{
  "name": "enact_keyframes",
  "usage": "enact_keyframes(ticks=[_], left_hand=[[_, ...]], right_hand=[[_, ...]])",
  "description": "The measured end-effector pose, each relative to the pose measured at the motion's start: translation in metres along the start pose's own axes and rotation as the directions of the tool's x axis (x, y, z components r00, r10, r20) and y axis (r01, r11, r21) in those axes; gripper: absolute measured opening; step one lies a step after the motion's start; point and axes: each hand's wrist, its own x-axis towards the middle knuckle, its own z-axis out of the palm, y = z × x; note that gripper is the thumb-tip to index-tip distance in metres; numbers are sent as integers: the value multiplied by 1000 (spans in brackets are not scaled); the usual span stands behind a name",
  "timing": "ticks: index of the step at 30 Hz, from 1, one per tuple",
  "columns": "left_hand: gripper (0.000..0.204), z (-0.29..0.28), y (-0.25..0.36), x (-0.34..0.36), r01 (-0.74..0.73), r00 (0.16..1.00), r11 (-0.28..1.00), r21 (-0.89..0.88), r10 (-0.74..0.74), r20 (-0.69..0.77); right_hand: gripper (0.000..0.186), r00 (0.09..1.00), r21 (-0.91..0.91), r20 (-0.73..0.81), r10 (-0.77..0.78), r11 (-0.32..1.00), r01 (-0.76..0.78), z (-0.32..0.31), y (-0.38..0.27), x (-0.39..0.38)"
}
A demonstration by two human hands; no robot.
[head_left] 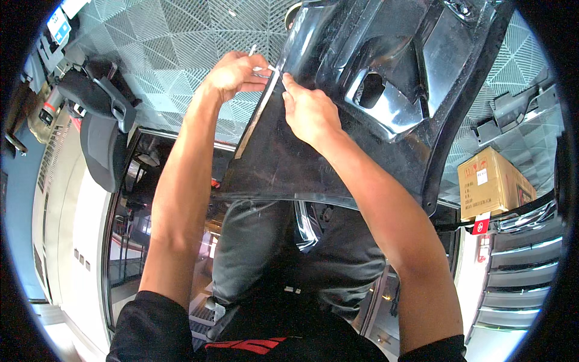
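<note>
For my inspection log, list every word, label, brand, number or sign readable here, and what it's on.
I don't transcribe wording, so by location:
Cardboard box: red symbols, dark lettering; its white label is too small to read.
Red tag below it: pale emblem.
Blue card, upper left: too blurred.
Black shirt: red print, partly visible.
Dark panel: none visible.

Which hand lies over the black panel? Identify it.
The right hand, index finger extended over the black panel; the left hand, beside its edge, pinches a white strip.
</note>
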Motion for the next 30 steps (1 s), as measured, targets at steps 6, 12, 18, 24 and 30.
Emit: enact_keyframes(ticks=[6,12,18,24,30], left_hand=[[37,8,-4,5,-67,994,994,86,74,-84],[33,8,-8,8,-58,990,997,60,65,-125],[31,10,-5,4,-60,992,997,48,65,-111],[29,8,-8,5,-63,992,997,37,67,-108],[30,8,-8,7,-63,992,998,3,63,-111]], right_hand=[[46,981,176,-190,-27,982,61,14,28,16],[46,979,131,-194,-58,988,84,18,27,20],[48,982,72,-163,-92,992,105,25,35,25],[46,984,88,-152,-90,991,104,22,33,23],[47,988,31,-145,-58,997,64,21,28,22]])
